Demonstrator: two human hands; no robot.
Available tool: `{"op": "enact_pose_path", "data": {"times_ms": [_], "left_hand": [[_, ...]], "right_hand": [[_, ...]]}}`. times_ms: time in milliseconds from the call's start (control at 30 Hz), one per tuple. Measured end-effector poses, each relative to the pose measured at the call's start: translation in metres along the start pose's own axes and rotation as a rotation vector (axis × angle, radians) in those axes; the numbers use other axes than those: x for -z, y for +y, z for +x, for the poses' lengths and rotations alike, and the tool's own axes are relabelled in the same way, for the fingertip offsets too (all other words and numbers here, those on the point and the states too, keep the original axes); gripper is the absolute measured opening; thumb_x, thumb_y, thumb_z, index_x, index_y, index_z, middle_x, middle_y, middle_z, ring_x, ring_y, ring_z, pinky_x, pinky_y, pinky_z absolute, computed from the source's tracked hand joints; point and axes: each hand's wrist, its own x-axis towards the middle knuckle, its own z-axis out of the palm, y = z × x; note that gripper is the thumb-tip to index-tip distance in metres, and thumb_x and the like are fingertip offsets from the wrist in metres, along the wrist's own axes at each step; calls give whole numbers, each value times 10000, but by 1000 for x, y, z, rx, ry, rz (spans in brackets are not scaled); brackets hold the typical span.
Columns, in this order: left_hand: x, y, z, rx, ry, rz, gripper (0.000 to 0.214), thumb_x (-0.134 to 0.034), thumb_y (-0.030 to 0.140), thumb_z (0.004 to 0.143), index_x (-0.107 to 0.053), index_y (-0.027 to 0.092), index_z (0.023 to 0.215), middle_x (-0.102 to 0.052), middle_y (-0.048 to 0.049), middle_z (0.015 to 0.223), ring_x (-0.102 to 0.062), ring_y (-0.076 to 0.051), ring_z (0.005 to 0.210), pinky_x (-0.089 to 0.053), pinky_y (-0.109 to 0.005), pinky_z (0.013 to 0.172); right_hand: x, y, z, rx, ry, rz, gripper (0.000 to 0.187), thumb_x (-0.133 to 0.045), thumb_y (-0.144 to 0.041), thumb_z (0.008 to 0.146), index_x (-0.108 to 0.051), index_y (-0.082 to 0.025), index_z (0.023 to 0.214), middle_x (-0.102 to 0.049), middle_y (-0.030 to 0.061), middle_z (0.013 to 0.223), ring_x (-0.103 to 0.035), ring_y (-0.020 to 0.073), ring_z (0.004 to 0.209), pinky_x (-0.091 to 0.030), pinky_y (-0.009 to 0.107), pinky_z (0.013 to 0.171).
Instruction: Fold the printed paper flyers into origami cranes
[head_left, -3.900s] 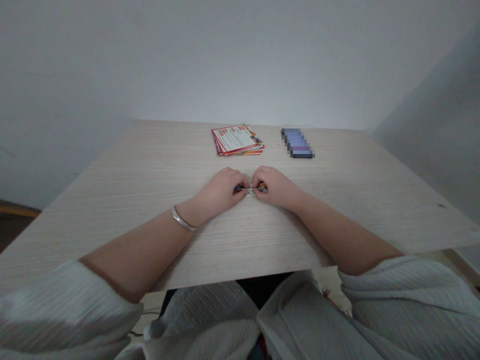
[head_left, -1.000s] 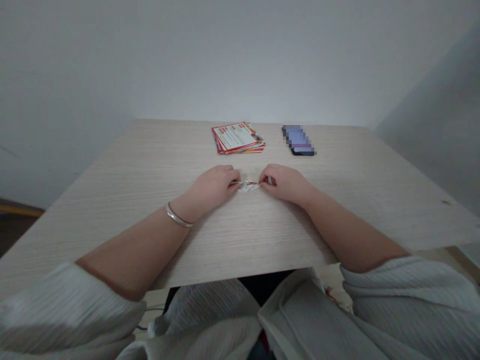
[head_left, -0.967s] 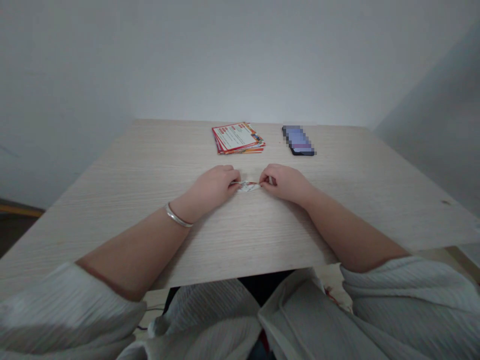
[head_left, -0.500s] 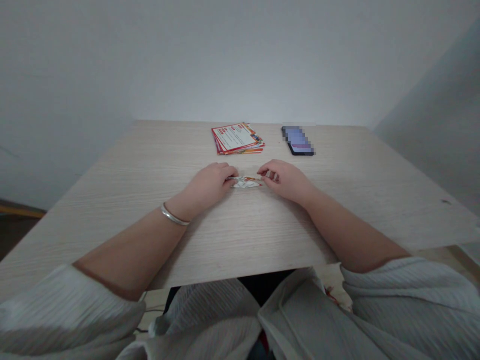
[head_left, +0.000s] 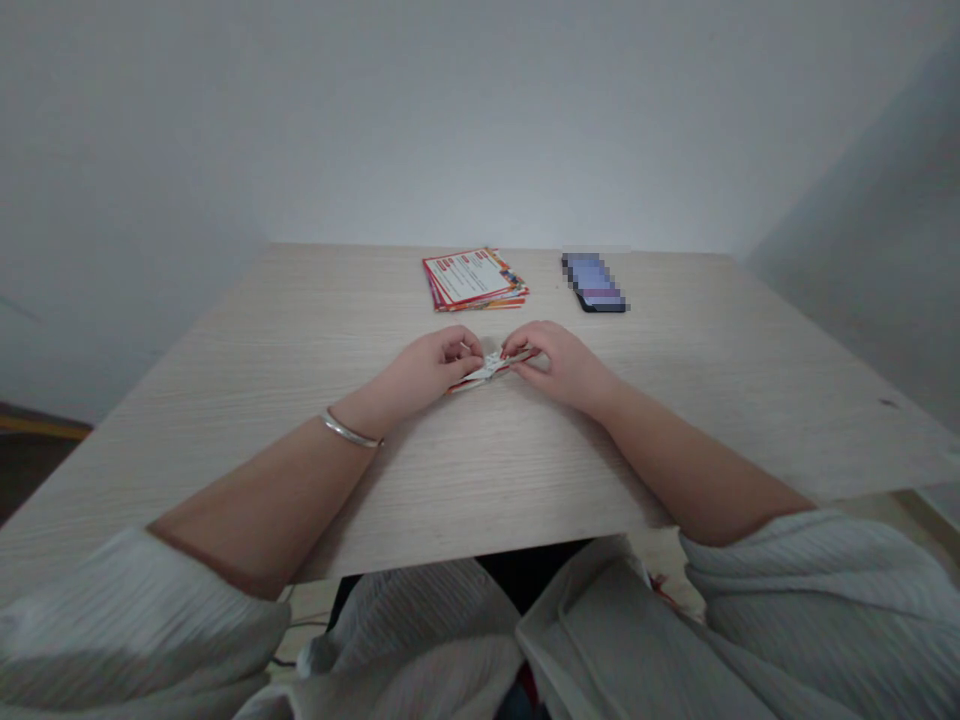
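Pale wood-grain table [head_left: 480, 470], and between its near and far edges your right hand [head_left: 561, 362] is pinching a small folded white-and-red paper [head_left: 491, 367]; your left hand [head_left: 430, 370] touches it, can't tell if gripping.

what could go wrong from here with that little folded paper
The folded paper looks thin and small, so it might tear or crease askew if the left hand and right hand pull unevenly. The fingers hide parts of it, so a crooked fold could go unnoticed. Farther off, the stack of cards is unevenly piled and might slide apart if bumped.
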Motion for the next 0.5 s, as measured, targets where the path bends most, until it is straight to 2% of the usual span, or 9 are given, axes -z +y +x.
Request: {"op": "enact_pose_path", "data": {"times_ms": [133, 233, 333, 433, 500], "left_hand": [[4, 1, 1, -23, -55, 105, 198, -559, 335, 869, -678, 178, 895, -724, -32, 889, -635, -176, 816, -498, -297, 779], [5, 2, 0, -27, -63, 217, 319, -469, 384, 954, -709, 176, 926, -757, -61, 953, -666, -211, 885, -517, -349, 870], [2, 4, -1, -119, -64, 319, 434, -382, 416, 1027, -735, 164, 1040, -772, -100, 1065, -685, -245, 995, -520, -394, 953], [-1, 3, -1, -266, -88, 452, 388, -487, 395, 1011, -734, 141, 1167, -748, -141, 1197, -665, -277, 1126, -506, -427, 1044], [-3, 1, -1, -325, -80, 543, 329, -522, 317, 992, -745, 136, 1152, -732, -151, 1204, -649, -281, 1150, -499, -433, 1071]], "right_hand": [[-3, -3, 3, -95, -64, -10, 102, -614, -122, 898, -694, -184, 902, -746, 82, 978, -659, 195, 908, -503, 324, 832], [-4, -4, 5, -148, -106, -67, 121, -621, -108, 892, -717, -181, 902, -749, 81, 984, -653, 192, 907, -487, 318, 833], [-4, -4, 5, -199, -123, -125, 149, -620, -87, 881, -742, -161, 925, -755, 94, 982, -658, 195, 909, -484, 318, 844], [-4, -3, 5, -220, -124, -169, 149, -624, -89, 879, -751, -149, 930, -763, 105, 989, -662, 201, 920, -485, 322, 855], [-4, -2, 5, -226, -128, -191, 150, -622, -93, 883, -753, -153, 924, -767, 102, 993, -664, 200, 918, -486, 321, 857]]}}
